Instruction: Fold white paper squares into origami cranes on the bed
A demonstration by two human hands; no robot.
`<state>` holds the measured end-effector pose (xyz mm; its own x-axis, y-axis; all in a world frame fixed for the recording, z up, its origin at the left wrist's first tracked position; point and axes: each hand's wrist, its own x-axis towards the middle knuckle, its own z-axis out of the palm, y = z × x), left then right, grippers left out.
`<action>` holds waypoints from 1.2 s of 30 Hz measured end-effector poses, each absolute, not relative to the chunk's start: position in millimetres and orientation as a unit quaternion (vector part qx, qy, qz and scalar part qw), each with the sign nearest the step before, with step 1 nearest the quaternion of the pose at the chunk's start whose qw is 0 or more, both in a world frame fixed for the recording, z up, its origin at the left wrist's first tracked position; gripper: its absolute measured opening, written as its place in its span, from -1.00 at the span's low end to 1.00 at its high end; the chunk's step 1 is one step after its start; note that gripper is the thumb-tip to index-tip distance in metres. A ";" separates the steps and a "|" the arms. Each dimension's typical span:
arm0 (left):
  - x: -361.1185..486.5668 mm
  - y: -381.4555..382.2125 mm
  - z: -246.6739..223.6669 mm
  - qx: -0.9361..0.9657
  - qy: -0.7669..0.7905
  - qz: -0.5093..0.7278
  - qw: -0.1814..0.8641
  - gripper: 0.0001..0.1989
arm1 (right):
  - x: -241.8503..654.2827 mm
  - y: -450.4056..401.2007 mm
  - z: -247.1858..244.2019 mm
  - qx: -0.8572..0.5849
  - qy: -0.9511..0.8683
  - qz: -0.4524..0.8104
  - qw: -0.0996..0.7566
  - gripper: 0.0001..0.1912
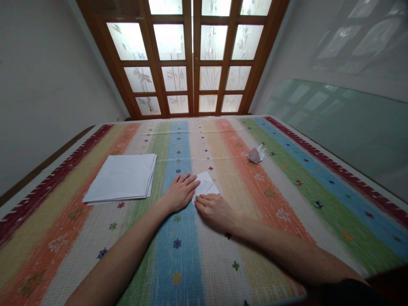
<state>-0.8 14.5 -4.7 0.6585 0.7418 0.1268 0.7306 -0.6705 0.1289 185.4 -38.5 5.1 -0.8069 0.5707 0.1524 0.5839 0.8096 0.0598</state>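
Note:
A small folded piece of white paper lies on the striped tablecloth in the middle of the view, with crease lines across its face. My left hand rests at its left edge, palm down, fingers spread and fingertips touching the paper. On the paper's lower part lies my right hand, its fingers held together and bent a little, pressing on the sheet. Whether the right fingertips pinch an edge is hidden.
A stack of white paper sheets lies to the left of my left hand. Farther back on the right stands a small folded paper figure. Beyond the striped tablecloth are wooden doors with frosted panes.

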 end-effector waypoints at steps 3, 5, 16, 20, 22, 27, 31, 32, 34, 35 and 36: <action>-0.7 14.5 -5.0 0.907 0.410 0.090 0.034 -0.59 | 185.6 -40.0 4.0 -0.284 -0.955 -0.042 0.072 -0.82; -0.6 14.4 -4.8 0.906 0.411 0.091 0.035 -0.60 | 185.8 -40.5 3.6 -0.279 -0.956 -0.026 0.082 -0.83; -1.5 14.7 -2.6 0.904 0.410 0.105 0.057 -0.59 | 196.6 -26.1 6.5 -0.394 -0.909 -0.008 0.133 -0.79; -3.6 15.9 -0.8 0.907 0.400 0.119 0.060 -0.60 | 204.4 -16.4 10.1 -0.424 -0.898 -0.013 0.120 -0.77; -4.4 16.1 0.5 0.909 0.392 0.129 0.058 -0.60 | 207.2 -12.8 11.8 -0.433 -0.894 -0.016 0.112 -0.78; -5.8 16.4 0.8 0.908 0.386 0.155 0.051 -0.64 | 211.4 -6.6 13.3 -0.453 -0.885 -0.029 0.108 -0.79; -7.2 16.9 0.4 0.909 0.379 0.165 0.047 -0.62 | 215.0 -2.7 11.4 -0.469 -0.873 -0.042 0.127 -0.79; -7.3 16.7 0.8 0.911 0.376 0.164 0.045 -0.62 | 216.1 -1.7 10.6 -0.474 -0.869 -0.045 0.135 -0.79; -6.7 15.7 2.6 0.914 0.371 0.157 0.037 -0.62 | 218.1 0.3 8.9 -0.481 -0.862 -0.043 0.154 -0.80; -5.9 14.9 3.7 0.916 0.370 0.152 0.031 -0.62 | 219.1 1.2 8.0 -0.483 -0.859 -0.039 0.165 -0.80; -4.8 13.9 4.9 0.918 0.369 0.146 0.024 -0.61 | 219.8 2.2 7.2 -0.483 -0.857 -0.032 0.176 -0.80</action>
<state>-4.8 13.9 4.9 0.6852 0.6843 0.2494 0.6703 -0.7264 0.1516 219.8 2.2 7.2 -0.4709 0.8173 0.3320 0.8399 0.5305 -0.1147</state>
